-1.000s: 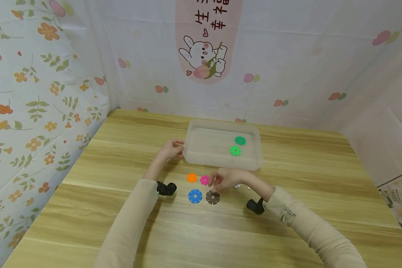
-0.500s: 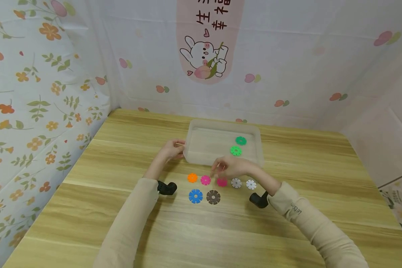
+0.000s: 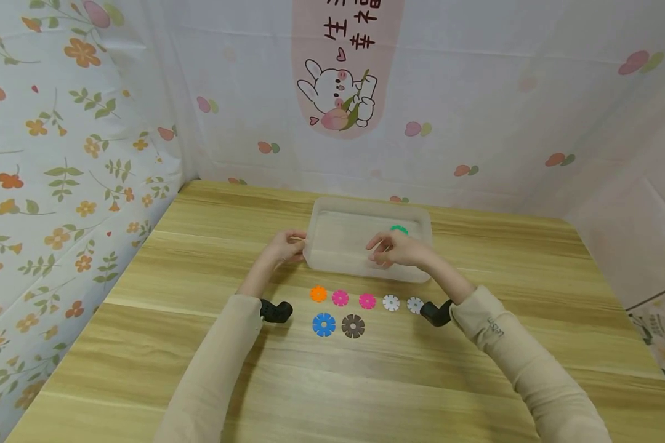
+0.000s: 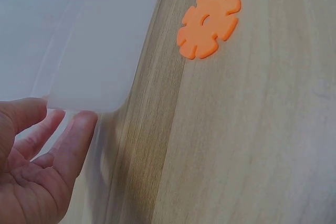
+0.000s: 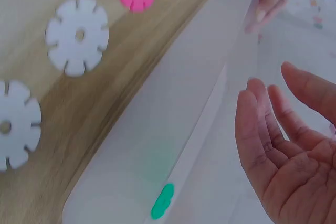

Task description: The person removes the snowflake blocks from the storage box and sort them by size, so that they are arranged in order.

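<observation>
The fingertips of my left hand (image 3: 286, 246) touch the left end of a translucent plastic box (image 3: 340, 266); the fingers (image 4: 79, 140) look fairly straight in the left wrist view. My right hand (image 3: 401, 249) is over the right part of the box, fingers (image 5: 249, 129) loosely bent and holding nothing. A green notched disc (image 3: 399, 229) lies in the box, partly hidden by that hand. One green disc (image 5: 163, 201) shows inside the box in the right wrist view.
In front of the box, a row has an orange disc (image 3: 318, 294), a pink disc (image 3: 340, 298), another pink disc (image 3: 367, 301), a white disc (image 3: 390, 303) and another white disc (image 3: 415, 305). Nearer lie a blue disc (image 3: 324, 324) and a brown disc (image 3: 353, 326). Patterned cloth (image 3: 476, 111) hangs behind.
My right hand has moved from near the brown disc, back and right, to above the box. It now covers the light green disc. My left hand stays at the box's end.
</observation>
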`<act>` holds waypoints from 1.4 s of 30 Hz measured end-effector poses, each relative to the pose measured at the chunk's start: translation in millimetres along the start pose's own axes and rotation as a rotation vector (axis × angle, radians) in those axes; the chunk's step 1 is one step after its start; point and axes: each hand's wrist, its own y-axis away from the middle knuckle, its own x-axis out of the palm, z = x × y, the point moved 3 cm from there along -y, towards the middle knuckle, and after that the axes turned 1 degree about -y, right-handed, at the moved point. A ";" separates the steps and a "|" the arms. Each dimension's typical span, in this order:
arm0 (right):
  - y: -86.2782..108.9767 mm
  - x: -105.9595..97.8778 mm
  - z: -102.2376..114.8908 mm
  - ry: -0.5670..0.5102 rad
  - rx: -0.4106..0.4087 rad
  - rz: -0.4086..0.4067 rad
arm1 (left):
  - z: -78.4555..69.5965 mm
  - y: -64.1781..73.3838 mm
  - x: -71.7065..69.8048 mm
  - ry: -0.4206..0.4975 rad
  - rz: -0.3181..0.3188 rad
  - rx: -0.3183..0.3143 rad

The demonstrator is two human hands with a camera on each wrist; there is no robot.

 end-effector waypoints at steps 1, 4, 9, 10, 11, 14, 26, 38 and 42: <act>-0.9 -2.5 -2.2 -0.001 0.008 -0.013 | 0.3 0.1 0.1 0.000 -0.001 -0.002; -3.0 -8.6 -10.0 -0.012 0.039 -0.042 | 1.2 1.0 0.4 -0.004 -0.003 -0.006; -3.9 -14.3 -20.5 -0.012 0.065 -0.058 | 2.6 3.2 0.6 -0.003 -0.005 -0.005; -4.3 -15.2 -22.3 -0.010 0.065 -0.061 | 2.9 3.3 0.5 0.000 -0.006 -0.005; -4.5 -16.1 -24.1 -0.008 0.066 -0.062 | 3.1 3.2 0.5 0.002 -0.006 -0.004; -6.8 -19.4 -30.6 -0.002 0.080 -0.088 | 3.9 2.5 0.1 0.005 -0.009 -0.006; -50.4 -37.6 -100.6 -0.071 0.112 -0.141 | 4.1 2.4 -0.1 0.009 -0.004 -0.013; -173.6 -57.6 -268.2 0.205 0.213 -0.285 | 1.8 1.1 0.4 0.019 0.004 -0.015; -177.6 -58.1 -273.4 0.267 0.212 -0.279 | 1.1 0.7 1.1 0.007 -0.001 -0.016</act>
